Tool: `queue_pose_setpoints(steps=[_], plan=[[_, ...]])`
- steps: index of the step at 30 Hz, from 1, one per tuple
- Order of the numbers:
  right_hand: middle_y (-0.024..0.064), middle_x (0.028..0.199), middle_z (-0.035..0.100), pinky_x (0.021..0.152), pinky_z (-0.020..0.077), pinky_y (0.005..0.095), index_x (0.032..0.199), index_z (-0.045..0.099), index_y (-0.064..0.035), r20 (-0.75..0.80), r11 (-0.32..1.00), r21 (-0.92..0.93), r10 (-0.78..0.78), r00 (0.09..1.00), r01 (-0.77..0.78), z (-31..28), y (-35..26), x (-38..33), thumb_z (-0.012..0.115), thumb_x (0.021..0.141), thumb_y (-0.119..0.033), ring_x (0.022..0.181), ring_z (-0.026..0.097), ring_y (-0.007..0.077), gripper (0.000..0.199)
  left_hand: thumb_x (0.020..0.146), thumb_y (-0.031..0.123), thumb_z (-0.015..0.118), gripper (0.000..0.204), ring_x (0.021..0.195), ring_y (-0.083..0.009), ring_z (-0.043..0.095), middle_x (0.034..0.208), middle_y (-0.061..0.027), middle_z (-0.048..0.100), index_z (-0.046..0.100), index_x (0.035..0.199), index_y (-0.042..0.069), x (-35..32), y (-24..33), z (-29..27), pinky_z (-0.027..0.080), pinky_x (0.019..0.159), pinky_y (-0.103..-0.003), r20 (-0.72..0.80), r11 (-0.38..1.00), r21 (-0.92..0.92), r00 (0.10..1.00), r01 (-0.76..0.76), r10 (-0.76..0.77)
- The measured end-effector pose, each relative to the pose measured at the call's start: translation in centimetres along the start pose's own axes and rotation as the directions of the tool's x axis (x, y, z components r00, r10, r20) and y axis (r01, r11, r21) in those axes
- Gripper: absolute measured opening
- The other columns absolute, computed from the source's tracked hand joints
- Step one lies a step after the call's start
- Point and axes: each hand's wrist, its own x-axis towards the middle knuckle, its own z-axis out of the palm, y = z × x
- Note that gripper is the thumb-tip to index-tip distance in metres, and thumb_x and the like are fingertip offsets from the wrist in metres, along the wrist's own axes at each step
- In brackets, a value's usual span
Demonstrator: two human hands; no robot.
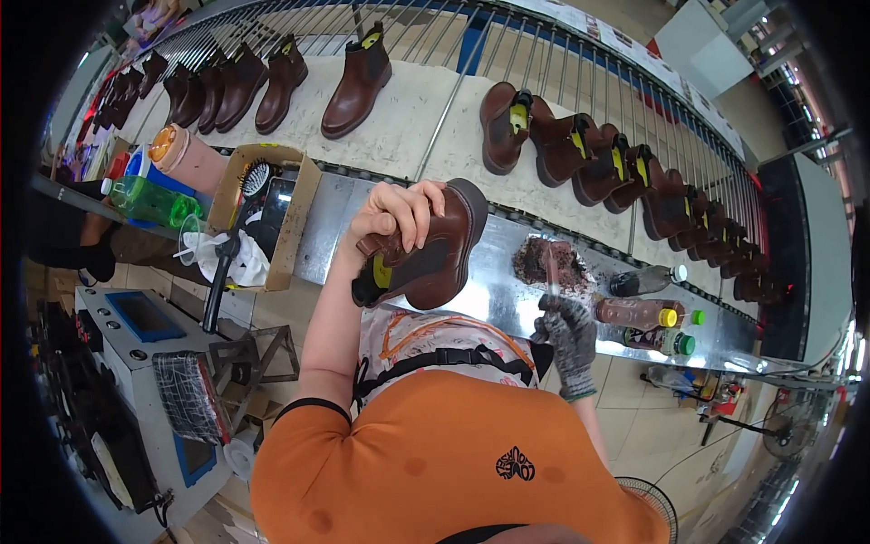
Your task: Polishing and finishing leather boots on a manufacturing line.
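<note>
Left of centre, the left hand (408, 213) is closed on the collar of a brown ankle boot (426, 249), fingers (424, 216) curled over the top edge, thumb side hidden. The boot is held tilted in the air above the metal counter (507, 299), sole facing the upper right of the frame.

Right of centre, the gloved right hand (566, 331) is clenched around a thin brush handle (551, 272), whose tip meets a dark brown stained patch (548, 261) on the counter.

Judgement: the work appears to be loading the brush before touching up the boot. Done well, the brush takes little colour, the boot stays firmly pinned at the collar, and strokes stay clear of the elastic side panel.

Not determinable: the brush bristles, blurred against the patch; the boot's far side; the bottle contents at right (639, 313). The finished boots (362, 77) along the conveyor at the upper rim are bent by the lens.
</note>
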Motion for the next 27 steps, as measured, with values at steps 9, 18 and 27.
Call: queue_pose_setpoints(steps=[9, 18, 27], plan=[[0.0065, 0.093, 0.066, 0.077, 0.0493, 0.0341, 0.102, 0.068, -0.0136, 0.571, 0.456, -0.502, -0.463, 0.678, 0.735, 3.2, -11.4, 3.4, 0.067, 0.078, -0.024, 0.085, 0.063, 0.0233, 0.027, 0.072, 0.042, 0.061, 0.040, 0.086, -0.0231, 0.052, 0.058, -0.0057, 0.060, 0.064, 0.052, 0.007, 0.8, -0.3, 1.1, 0.025, 0.098, -0.037, 0.002, 1.000, -0.019, 1.000, 0.020, -0.020], [0.0044, 0.097, 0.064, 0.081, 0.0448, 0.0375, 0.104, 0.067, -0.0199, 0.692, 0.411, -0.503, -0.334, 0.640, 0.760, 4.4, -12.6, 3.9, 0.068, 0.073, -0.033, 0.091, 0.059, 0.0266, 0.034, 0.071, 0.042, 0.061, 0.040, 0.085, -0.0229, 0.051, 0.056, -0.0058, 0.059, 0.064, 0.051, 0.007, 0.8, -0.2, 1.3, 0.029, 0.093, -0.035, 0.004, 0.999, -0.041, 1.000, 0.018, -0.018], [0.0035, 0.091, 0.063, 0.076, 0.0446, 0.0359, 0.101, 0.068, -0.0204, 0.698, 0.353, -0.510, -0.364, 0.617, 0.785, 4.9, -12.5, 4.5, 0.068, 0.071, -0.033, 0.086, 0.059, 0.0242, 0.032, 0.072, 0.042, 0.061, 0.041, 0.085, -0.0232, 0.051, 0.056, -0.0057, 0.060, 0.064, 0.051, 0.007, 0.9, -0.3, 1.3, 0.032, 0.089, -0.034, 0.015, 0.998, -0.053, 1.000, 0.027, -0.026]])
